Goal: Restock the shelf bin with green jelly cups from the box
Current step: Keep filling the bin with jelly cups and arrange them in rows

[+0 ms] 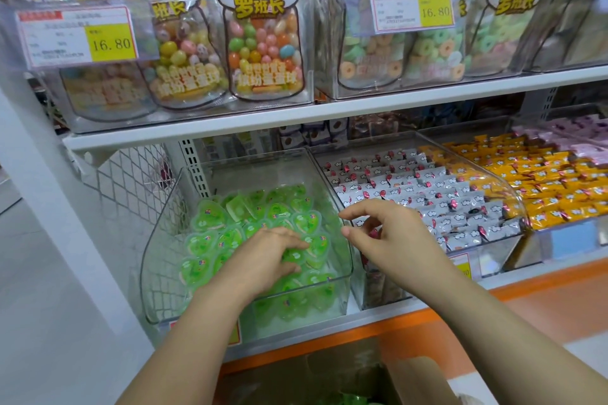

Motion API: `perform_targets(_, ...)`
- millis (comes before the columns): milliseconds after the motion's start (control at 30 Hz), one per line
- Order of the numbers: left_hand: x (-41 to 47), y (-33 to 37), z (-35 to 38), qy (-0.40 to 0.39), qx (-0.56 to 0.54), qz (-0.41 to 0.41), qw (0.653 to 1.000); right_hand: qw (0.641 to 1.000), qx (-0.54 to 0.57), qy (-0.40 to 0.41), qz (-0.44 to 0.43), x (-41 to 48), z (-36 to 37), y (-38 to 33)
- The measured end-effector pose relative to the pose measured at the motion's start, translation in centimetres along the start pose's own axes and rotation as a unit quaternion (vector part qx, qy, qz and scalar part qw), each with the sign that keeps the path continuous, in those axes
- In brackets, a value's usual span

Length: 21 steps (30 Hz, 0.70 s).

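Head view, lower shelf. Clear shelf bin (343, 276) sits at the left end of the shelf (204, 138), next to a white wire mesh panel (131, 181). Green jelly cups (210, 217), heart-shaped with printed lids, lie in a loose heap that covers the bin floor from the back to the front wall. Left hand (269, 253) reaches over the front wall into the bin; its fingers (296, 242) are extended and lie flat on top of the cups, gripping none. Right hand (388, 233) hovers above the bin's right wall, clear of the cups; its fingers (357, 212) are loosely curled, thumb and forefinger apart, nothing held. Cardboard box (329, 375) is at the bottom edge, below the orange shelf front, with a few more green cups (355, 399) just visible inside. The adjacent bin to the right holds white-wrapped candies (427, 194); beyond it are orange-wrapped candies (543, 184). On the upper shelf are candy pouches (263, 43) and a price tag (79, 36) reading 16.80.
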State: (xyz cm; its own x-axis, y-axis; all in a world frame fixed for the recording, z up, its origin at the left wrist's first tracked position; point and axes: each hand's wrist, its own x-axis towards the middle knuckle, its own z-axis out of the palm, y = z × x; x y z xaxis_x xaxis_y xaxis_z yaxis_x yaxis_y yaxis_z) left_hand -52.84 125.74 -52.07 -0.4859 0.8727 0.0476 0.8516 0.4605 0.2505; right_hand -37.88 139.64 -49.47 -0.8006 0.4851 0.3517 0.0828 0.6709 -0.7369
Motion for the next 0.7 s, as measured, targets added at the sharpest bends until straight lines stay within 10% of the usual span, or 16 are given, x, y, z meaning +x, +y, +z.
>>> perform_targets(500, 0.2, 0.4, 0.4, -0.006, -0.03, 0.021, 0.999, 0.996, -0.058, 0.008, -0.065, 0.1, 0.8, 0.3)
perform_targets(700, 0.9, -2.3, -1.5, 0.249, -0.079, -0.182, 0.948, 0.999, -0.031, 0.007, -0.034, 0.6, 0.5, 0.3)
